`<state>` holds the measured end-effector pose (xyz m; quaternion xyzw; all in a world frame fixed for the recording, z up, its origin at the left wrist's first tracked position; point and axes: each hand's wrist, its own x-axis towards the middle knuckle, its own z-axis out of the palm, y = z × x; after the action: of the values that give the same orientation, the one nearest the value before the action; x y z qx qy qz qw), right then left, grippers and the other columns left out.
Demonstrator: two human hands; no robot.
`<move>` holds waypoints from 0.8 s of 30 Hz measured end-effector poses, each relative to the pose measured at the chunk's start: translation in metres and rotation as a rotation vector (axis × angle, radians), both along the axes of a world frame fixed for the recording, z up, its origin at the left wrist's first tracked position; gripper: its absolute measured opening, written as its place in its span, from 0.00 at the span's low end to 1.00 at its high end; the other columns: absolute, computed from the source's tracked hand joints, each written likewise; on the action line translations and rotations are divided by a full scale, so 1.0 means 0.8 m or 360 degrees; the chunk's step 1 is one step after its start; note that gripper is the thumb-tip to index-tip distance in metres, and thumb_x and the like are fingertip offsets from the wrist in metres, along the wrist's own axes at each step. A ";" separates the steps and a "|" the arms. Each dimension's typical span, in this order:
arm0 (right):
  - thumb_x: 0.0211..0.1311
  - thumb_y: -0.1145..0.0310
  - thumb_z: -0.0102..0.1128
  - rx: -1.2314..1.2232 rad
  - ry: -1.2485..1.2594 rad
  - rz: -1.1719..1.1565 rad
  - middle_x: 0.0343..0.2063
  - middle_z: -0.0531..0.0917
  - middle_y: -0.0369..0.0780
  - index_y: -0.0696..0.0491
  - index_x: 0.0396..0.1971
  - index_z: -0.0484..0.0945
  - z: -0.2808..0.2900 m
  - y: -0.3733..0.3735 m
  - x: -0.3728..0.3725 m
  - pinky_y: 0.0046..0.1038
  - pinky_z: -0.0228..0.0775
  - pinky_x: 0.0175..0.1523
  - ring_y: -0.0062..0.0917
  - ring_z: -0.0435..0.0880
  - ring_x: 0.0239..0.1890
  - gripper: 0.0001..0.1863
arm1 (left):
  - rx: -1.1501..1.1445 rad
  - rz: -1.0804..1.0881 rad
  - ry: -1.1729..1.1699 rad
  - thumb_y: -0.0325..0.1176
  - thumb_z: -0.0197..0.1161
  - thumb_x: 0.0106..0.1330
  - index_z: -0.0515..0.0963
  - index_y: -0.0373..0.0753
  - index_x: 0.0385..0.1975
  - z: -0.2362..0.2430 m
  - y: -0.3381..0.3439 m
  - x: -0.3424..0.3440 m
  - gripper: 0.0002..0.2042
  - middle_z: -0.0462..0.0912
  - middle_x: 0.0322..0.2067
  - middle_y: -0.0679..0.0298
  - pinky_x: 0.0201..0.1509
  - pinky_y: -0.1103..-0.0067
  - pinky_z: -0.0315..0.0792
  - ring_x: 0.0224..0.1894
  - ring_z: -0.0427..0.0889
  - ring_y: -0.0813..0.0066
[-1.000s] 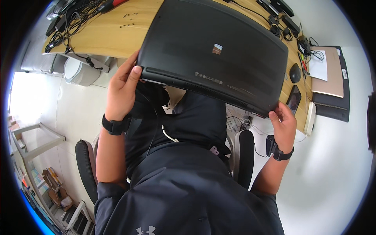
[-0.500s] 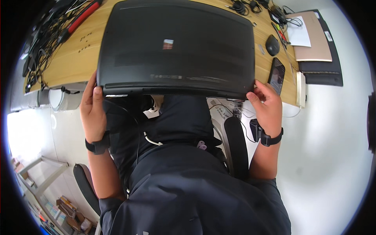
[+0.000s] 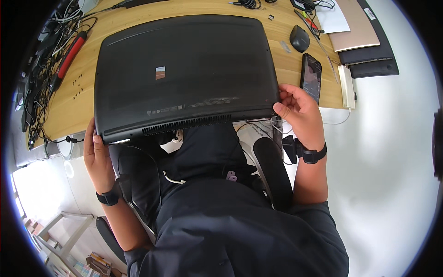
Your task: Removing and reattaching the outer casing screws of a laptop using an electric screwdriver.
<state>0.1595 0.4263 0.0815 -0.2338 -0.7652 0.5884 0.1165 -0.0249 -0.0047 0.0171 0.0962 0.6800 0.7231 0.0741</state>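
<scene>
A black laptop (image 3: 198, 69) lies underside up over the desk, with a small sticker and a vented strip along its near edge. My left hand (image 3: 97, 159) is closed on its near-left corner, thumb on the edge. My right hand (image 3: 300, 111) grips the near-right corner, thumb pressed on the edge and fingers curled beside it. Several tiny dark screws (image 3: 77, 85) lie left of the laptop. A phone (image 3: 310, 76) is just beyond my right hand, below a black mouse (image 3: 300, 38).
A wooden desk (image 3: 152, 9) carries tangled cables (image 3: 37, 92) and a red-and-black tool (image 3: 69, 60) at the left. A white power strip (image 3: 346, 85) is at the right edge, beside stacked folders (image 3: 357, 27). A chair armrest (image 3: 272, 171) and metal rack (image 3: 69, 226) stand below.
The laptop and both hands have moved left in view, and the laptop has turned slightly anticlockwise. The view of the desk has also shifted, showing more of its left side.
</scene>
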 end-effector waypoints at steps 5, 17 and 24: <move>0.57 0.78 0.74 -0.0096 -0.0132 0.0101 0.41 0.81 0.35 0.64 0.58 0.76 0.013 0.000 -0.008 0.17 0.74 0.45 0.15 0.79 0.39 0.27 | -0.0110 -0.0046 0.0028 0.40 0.48 0.83 0.60 0.28 0.73 -0.001 -0.010 -0.003 0.27 0.70 0.68 0.52 0.74 0.70 0.64 0.69 0.71 0.66; 0.58 0.77 0.72 -0.0335 -0.0035 0.0254 0.53 0.80 0.41 0.65 0.66 0.65 0.014 0.017 -0.002 0.24 0.69 0.62 0.24 0.80 0.55 0.37 | 0.0024 0.0084 -0.0075 0.32 0.57 0.78 0.64 0.29 0.71 0.012 0.015 0.012 0.25 0.82 0.56 0.58 0.65 0.80 0.68 0.57 0.78 0.77; 0.58 0.66 0.79 -0.0251 -0.0043 0.0382 0.54 0.80 0.41 0.64 0.66 0.64 0.017 0.018 -0.013 0.23 0.67 0.61 0.23 0.78 0.54 0.42 | 0.0418 0.0104 -0.0279 0.30 0.59 0.78 0.69 0.30 0.58 0.012 0.020 0.015 0.16 0.86 0.38 0.61 0.45 0.82 0.77 0.39 0.83 0.80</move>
<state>0.1495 0.4406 0.0947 -0.1569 -0.7406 0.6532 0.0162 -0.0126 0.0112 0.0264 0.0194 0.5732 0.8135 0.0964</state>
